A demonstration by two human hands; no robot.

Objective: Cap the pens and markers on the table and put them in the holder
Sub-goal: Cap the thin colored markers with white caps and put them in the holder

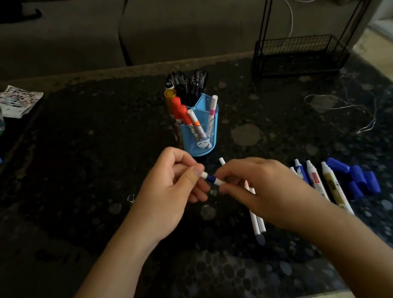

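Black table (89,166) with grey pebble speckles; clear blue holder (216,130); white pen (211,179) with a blue band; blue loose caps (359,178); grey sofa (182,21); black wire rack (299,53); orange and black markers (179,107).

left hand (171,192) + right hand (257,190): both pinch white-blue pen (211,179) | cap perhaps on, blurred | holder (200,132) just behind

Blue-banded white pen (211,179) near blue holder (216,131)
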